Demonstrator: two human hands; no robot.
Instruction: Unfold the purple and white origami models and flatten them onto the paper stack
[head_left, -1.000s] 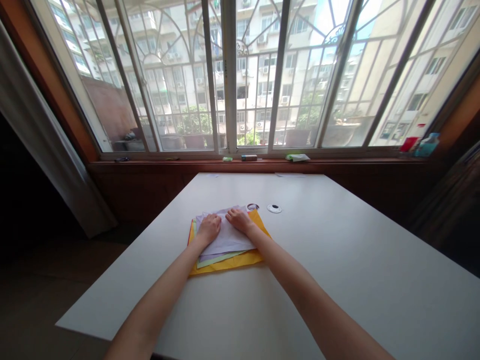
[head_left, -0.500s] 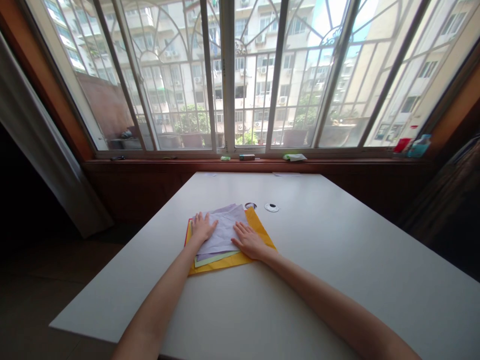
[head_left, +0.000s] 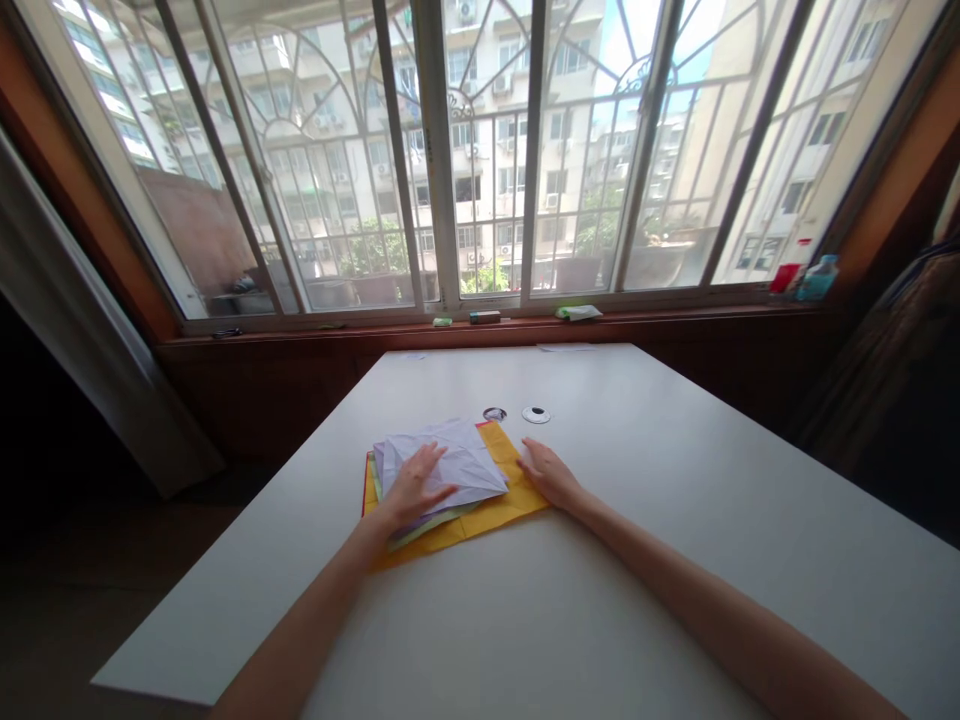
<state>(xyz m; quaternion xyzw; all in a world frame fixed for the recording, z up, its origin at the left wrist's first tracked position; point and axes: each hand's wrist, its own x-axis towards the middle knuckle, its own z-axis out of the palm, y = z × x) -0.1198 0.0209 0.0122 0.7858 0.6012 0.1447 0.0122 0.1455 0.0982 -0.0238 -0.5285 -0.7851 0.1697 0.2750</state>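
Note:
A stack of coloured paper sheets lies on the white table (head_left: pixel 637 560): a pale lilac sheet (head_left: pixel 465 460) on top, a green one under it, and a yellow sheet (head_left: pixel 495 510) at the bottom. My left hand (head_left: pixel 416 485) rests flat on the lilac sheet with its fingers spread. My right hand (head_left: pixel 547 472) lies open at the right edge of the yellow sheet, fingers stretched out, holding nothing.
Two small round rings (head_left: pixel 535 414) lie just beyond the papers. The wooden window sill (head_left: pixel 675 318) carries small items, a folded green-white cloth (head_left: pixel 577 312) and bottles (head_left: pixel 814 278) at the far right. A grey curtain (head_left: pixel 90 340) hangs at the left.
Both hands have drawn back toward me from the far edge of the lilac sheet. My right hand slid off it to the right onto the yellow sheet. The view has shifted slightly.

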